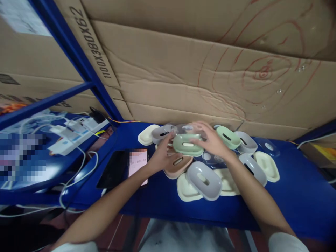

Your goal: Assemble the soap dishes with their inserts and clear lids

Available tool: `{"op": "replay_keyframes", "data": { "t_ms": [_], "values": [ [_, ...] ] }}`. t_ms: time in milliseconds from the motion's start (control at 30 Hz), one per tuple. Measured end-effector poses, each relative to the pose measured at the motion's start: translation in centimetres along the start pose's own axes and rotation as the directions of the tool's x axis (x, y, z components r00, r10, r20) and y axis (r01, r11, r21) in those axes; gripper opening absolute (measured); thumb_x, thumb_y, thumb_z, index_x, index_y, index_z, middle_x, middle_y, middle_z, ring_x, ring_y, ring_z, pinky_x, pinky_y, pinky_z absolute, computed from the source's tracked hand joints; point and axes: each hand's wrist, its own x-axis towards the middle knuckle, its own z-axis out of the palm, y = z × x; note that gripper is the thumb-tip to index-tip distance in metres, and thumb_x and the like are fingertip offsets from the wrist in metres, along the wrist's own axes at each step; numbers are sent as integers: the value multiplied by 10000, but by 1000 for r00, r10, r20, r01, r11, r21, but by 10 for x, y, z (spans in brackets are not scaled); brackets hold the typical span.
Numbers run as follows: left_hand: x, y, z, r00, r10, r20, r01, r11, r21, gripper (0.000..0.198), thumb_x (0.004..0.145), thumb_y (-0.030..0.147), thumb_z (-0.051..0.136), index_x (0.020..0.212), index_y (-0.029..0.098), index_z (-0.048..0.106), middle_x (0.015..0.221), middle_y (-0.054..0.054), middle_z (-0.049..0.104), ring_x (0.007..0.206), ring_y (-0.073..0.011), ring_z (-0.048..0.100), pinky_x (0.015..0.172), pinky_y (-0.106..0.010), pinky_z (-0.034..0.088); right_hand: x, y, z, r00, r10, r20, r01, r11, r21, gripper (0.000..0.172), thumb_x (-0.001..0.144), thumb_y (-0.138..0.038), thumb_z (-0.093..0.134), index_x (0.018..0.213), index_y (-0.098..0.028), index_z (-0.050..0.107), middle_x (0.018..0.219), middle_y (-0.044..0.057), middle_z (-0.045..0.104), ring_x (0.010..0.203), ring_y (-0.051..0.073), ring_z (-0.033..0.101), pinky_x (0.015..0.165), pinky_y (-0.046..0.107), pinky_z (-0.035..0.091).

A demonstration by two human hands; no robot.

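Plastic shells, glossy and rounded like long ovals, crowd a blue tabletop (294, 203) as a person's two bare hands meet over a pale green piece (180, 147) near the middle of the cluster. The green piece is smooth, with a raised rim and a long rounded slot at its center; a clear plastic cover (187, 128), thin and see-through, shows just behind it. The left hand (166, 154) curves about the piece's left end, thumb and fingers parted; whether they clamp it cannot be told. The right hand (210, 139) reaches over the right end, thumb against the green plastic and fingers spread toward the clear cover, its hold likewise unclear. Near the left hand lie a tan slotted piece (171, 170) and a gray shell (160, 135). In front, a lavender-gray slotted oval (195, 173) rests tilted across a cream tray (187, 191). Beyond the right hand sits a second green shell (228, 134). Creased brown cardboard (162, 63) backs the scene; a lit phone (136, 168) lies at left.
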Motion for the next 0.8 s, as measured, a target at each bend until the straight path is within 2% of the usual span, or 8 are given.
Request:
{"op": "replay_keyframes", "data": {
  "t_ms": [100, 167, 267, 333, 433, 633, 733, 800],
  "values": [
    [-3, 10, -1, 989, 141, 50, -149, 953, 263, 607, 963, 430, 761, 1522, 319, 553, 1578, -147, 490, 1477, -368, 487, 1206, -580, 462, -2, 17, -8, 990, 61, -125, -83, 982, -171, 684, 1002, -589, 642, 1584, -267, 486, 1697, 152, 397, 1603, 369, 332, 1276, 616, 318],
    [-4, 14, -3, 977, 188, 98, -211, 912, 351, 413, 996, 415, 718, 1392, 308, 669, 1549, -138, 491, 1469, -367, 481, 1213, -570, 449, -4, 19, -13, 988, 90, -128, -123, 952, -279, 652, 1032, -580, 592, 1588, -252, 497, 1745, 158, 323, 1634, 420, 232, 1267, 702, 239],
    [-5, 16, -6, 974, 198, 111, -226, 894, 387, 366, 1022, 422, 676, 1358, 278, 689, 1509, -156, 491, 1411, -358, 527, 1184, -553, 480, -8, 4, -12, 991, -3, 134, 36, 969, -243, 527, 1050, -587, 571, 1499, -315, 615, 1636, 98, 526, 1562, 383, 403, 1268, 666, 252],
    [-5, 14, -6, 975, 205, 89, -224, 892, 392, 347, 1044, 411, 634, 1352, 259, 679, 1509, -160, 481, 1418, -345, 529, 1206, -542, 466, -11, -10, -4, 942, -110, 318, 157, 979, -127, 488, 1039, -593, 601, 1450, -335, 660, 1505, 63, 659, 1477, 332, 528, 1264, 590, 303],
    [-5, 10, -6, 979, 197, 47, -198, 892, 407, 326, 1063, 385, 587, 1352, 249, 655, 1499, -154, 500, 1459, -336, 507, 1241, -531, 435, -13, -24, 9, 908, -175, 381, 225, 970, -90, 421, 1070, -530, 579, 1409, -309, 694, 1406, 58, 727, 1400, 311, 600, 1247, 564, 315],
    [-3, 7, -6, 983, 185, 9, -173, 903, 393, 573, 1051, 402, 628, 1566, 269, 416, 1566, -165, 495, 1497, -331, 487, 1234, -535, 445, -9, -22, 13, 920, -226, 319, 273, 956, -111, 356, 1103, -466, 536, 1331, -283, 738, 1257, 45, 794, 1271, 276, 676, 1196, 534, 359],
    [-5, 12, -6, 964, 265, -36, -217, 854, 472, 695, 1052, 408, 637, 1642, 267, 299, 1657, -191, 384, 1565, -349, 403, 1252, -560, 415, -7, -16, 7, 953, -241, 181, 280, 930, -239, 354, 1117, -394, 510, 1386, -266, 702, 1344, 58, 759, 1336, 259, 637, 1258, 538, 295],
    [-6, 17, -7, 945, 326, -31, -260, 804, 535, 670, 1061, 407, 625, 1640, 253, 324, 1664, -201, 378, 1568, -355, 398, 1250, -566, 409, -6, -8, 0, 975, -208, 76, 221, 904, -367, 370, 1119, -336, 490, 1427, -244, 673, 1488, 86, 673, 1436, 276, 560, 1291, 554, 247]
  ]
}}
